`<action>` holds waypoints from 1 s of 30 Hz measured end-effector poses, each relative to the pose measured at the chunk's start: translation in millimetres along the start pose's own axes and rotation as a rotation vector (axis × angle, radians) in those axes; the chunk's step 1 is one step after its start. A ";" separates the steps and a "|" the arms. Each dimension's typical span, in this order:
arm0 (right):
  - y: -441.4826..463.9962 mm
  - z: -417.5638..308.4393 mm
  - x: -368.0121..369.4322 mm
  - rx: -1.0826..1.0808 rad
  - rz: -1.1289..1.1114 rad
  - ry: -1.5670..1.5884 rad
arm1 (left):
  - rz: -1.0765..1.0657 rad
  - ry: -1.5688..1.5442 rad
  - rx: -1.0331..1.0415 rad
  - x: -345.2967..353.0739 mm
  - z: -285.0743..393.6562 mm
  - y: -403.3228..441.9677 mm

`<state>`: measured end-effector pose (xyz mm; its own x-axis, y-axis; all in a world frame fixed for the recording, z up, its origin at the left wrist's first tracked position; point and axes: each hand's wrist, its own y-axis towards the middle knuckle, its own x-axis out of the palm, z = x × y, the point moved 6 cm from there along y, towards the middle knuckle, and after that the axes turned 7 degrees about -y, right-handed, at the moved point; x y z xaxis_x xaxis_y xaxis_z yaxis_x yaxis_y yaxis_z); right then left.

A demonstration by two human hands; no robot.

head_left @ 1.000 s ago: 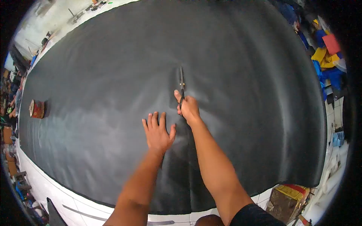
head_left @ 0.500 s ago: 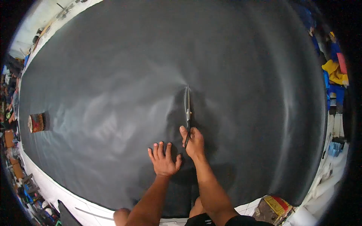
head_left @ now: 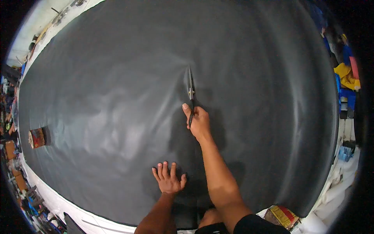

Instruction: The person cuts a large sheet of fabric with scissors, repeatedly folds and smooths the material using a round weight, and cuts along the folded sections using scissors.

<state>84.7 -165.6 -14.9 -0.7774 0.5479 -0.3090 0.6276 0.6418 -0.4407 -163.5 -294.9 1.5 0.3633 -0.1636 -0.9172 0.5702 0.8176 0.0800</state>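
Observation:
A large black sheet (head_left: 249,117), smooth and slightly shiny like vinyl or leather, is spread out beneath my hands. My right hand (head_left: 200,121) is closed round the black handles of a pair of scissors (head_left: 190,84). The blades point away from me, sunk in the sheet, which lifts a little around their tip. Behind the scissors, a faint cut line runs back toward me. My left hand (head_left: 169,180) lies flat on the sheet with its fingers spread, to the left of that line and nearer my body.
A brown block-like object (head_left: 37,138) stands on the sheet at the far left. A red and yellow package (head_left: 283,215) sits by the sheet's near right edge. Yellow and blue items (head_left: 346,76) lie beyond the right edge; mixed clutter (head_left: 37,197) lines the left, on white tiled floor (head_left: 93,220).
My right hand and the scissors have moved forward, away from me, along the sheet. My left hand appears slightly lower in view, still flat and spread.

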 end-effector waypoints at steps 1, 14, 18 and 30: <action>-3.9 -14.7 -3.0 0.045 -0.011 0.008 | 0.001 0.001 0.001 -0.9 0.0 -1.6; 131.7 -80.2 6.4 -0.084 0.079 -0.142 | -0.009 -0.065 -0.035 -8.8 6.3 -1.0; 127.5 -83.1 4.4 -0.034 0.011 -0.142 | 0.038 -0.265 -0.289 -46.1 -2.6 107.5; 123.3 -77.3 8.4 0.057 0.041 -0.165 | 0.161 0.020 -0.092 5.7 -35.3 403.1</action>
<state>158.9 -40.3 -6.7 -0.7509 0.4742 -0.4597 0.6588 0.5868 -0.4708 42.4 53.2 14.8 0.4291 -0.0163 -0.9031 0.4358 0.8795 0.1912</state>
